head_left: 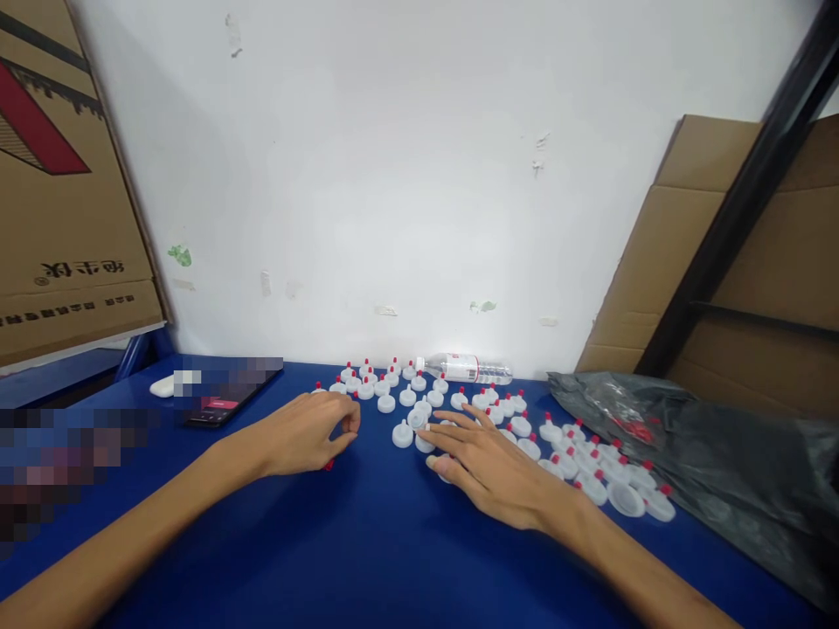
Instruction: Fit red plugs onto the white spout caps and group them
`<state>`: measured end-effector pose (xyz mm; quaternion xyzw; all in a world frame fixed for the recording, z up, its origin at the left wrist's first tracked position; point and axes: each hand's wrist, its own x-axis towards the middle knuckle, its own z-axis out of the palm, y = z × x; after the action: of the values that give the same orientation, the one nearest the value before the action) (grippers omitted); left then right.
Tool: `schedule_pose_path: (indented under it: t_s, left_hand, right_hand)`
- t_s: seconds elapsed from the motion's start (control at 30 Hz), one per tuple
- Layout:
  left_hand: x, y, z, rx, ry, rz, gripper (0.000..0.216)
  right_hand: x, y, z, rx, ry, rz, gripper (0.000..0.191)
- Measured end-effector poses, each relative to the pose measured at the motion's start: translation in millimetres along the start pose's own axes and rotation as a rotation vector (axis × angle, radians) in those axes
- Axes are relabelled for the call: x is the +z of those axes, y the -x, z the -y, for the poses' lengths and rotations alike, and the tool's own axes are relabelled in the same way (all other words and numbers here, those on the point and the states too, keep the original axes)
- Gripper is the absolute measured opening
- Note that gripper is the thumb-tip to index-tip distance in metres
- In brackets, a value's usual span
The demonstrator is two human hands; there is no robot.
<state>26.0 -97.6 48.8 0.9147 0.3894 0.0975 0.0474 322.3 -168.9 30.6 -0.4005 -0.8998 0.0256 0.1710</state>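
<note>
On the blue tabletop (367, 559), white nozzle caps (402, 434), many red-tipped, are observed spread to the left, front and right of the clear bottle (472, 369). The left hand (315, 432) is positioned left of and nearer than the bottle, its grip curled, with a red piece (329, 465) seen below; whether it is grasped cannot be told. The right hand (481, 463) is found in front of the bottle over caps, its grip released and fingers spread

Pretty bright on the wall (406, 175); softly shadowed on the counter (367, 559) under the left hand (308, 432); kinda stretched at edges; pixelated far left.
</note>
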Motion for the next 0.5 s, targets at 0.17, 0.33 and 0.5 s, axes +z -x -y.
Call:
schedule_pose_path:
  t_s: [0.17, 0.33, 0.5]
  left_hand:
    - [2, -4, -14, 0.115, -0.04, -0.131, 0.014]
    - [16, -7, -15, 0.276, -0.03, -0.281, 0.02]
    - [28, -7, -23, 0.351, 0.059, -0.409, 0.019]
  right_hand:
    - [-1, -1, -3, 0.017, 0.038, -0.211, 0.026]
    - [-3, -1, -5, 0.015, 0.014, -0.307, 0.017]
    - [1, 1, -4, -0.055, -0.023, -0.331, 0.032]
